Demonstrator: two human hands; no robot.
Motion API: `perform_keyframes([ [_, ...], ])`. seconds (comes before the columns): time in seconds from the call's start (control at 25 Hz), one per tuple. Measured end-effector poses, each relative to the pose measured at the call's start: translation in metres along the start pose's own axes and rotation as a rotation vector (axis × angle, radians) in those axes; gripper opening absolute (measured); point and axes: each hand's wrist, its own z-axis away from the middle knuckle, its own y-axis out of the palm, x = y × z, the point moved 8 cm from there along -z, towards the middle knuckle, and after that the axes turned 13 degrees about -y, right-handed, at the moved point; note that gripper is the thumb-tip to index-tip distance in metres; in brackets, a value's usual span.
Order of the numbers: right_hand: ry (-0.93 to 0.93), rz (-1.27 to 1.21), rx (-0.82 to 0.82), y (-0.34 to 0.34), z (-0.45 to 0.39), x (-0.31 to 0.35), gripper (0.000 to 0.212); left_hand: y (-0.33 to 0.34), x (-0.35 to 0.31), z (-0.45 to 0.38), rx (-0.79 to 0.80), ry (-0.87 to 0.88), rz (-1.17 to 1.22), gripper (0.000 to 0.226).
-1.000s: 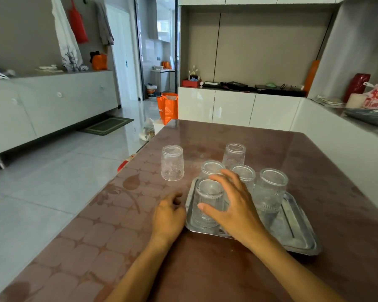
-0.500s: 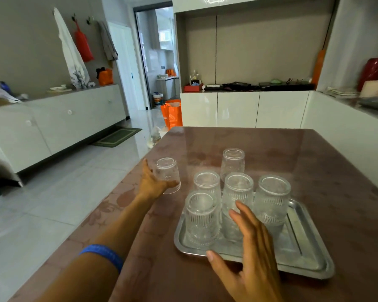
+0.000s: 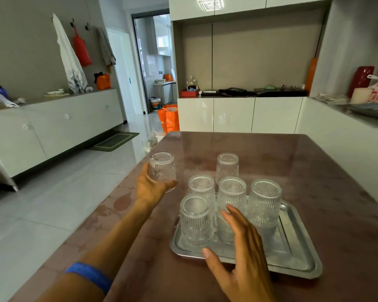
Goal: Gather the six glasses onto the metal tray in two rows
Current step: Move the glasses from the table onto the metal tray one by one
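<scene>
The metal tray (image 3: pixel 297 261) lies on the brown table (image 3: pixel 314 166). Several ribbed clear glasses stand upside down at its left end: a near-left glass (image 3: pixel 196 222), a far-left glass (image 3: pixel 202 189), a middle glass (image 3: pixel 232 194) and a right glass (image 3: pixel 264 203). A plain glass (image 3: pixel 227 168) stands on the table just beyond the tray. My left hand (image 3: pixel 150 189) grips another ribbed glass (image 3: pixel 163 171), lifted near the table's left edge. My right hand (image 3: pixel 242 256) hovers open over the tray's near edge, fingers spread, holding nothing.
The table's left edge drops to a tiled floor. White cabinets run along the back and the right. An orange bag (image 3: pixel 169 118) stands on the floor beyond the table. The tray's right half holds no glasses.
My left hand reached out, took hold of the far-left glass and raised it off the table. My right hand let go of the near-left glass and drew back toward the tray's near edge.
</scene>
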Motion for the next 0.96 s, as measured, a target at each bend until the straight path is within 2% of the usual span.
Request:
perform_keyframes([
  [0.12,0.046,-0.139,-0.069,-0.012,-0.003,0.008,0.077,-0.025,-0.035,0.054,-0.007,0.196,-0.055,0.089],
  [0.2,0.12,-0.264,-0.136,-0.022,-0.012,0.016,0.088,-0.035,-0.049,0.095,-0.021,0.309,-0.187,0.098],
  [0.36,0.19,-0.574,-0.037,-0.011,-0.044,0.043,0.113,-0.028,-0.079,0.172,-0.099,0.64,-0.425,0.088],
  [0.44,0.202,-0.658,-0.113,-0.014,-0.05,0.05,0.108,-0.021,-0.086,0.194,-0.094,0.73,-0.456,0.084],
  [0.52,0.165,-0.622,-0.188,-0.025,-0.053,0.056,0.09,-0.014,-0.084,0.201,-0.038,0.746,-0.472,0.087],
  [0.56,0.14,-0.559,-0.21,-0.032,-0.053,0.057,0.079,-0.007,-0.081,0.202,0.04,0.758,-0.498,0.095],
  [0.64,0.132,-0.461,-0.26,-0.045,-0.05,0.047,0.066,0.002,-0.069,0.196,0.212,0.736,-0.551,0.114],
  [0.72,0.164,-0.364,-0.29,-0.059,-0.048,0.024,0.063,0.0,-0.046,0.176,0.324,0.579,-0.53,0.126],
  [0.84,0.229,-0.109,-0.154,-0.065,-0.044,-0.012,0.064,-0.007,0.001,0.146,0.404,0.295,-0.471,0.14],
  [0.96,0.285,-0.031,0.024,-0.042,-0.031,-0.035,0.064,0.003,0.037,0.134,0.461,0.197,-0.555,0.144],
])
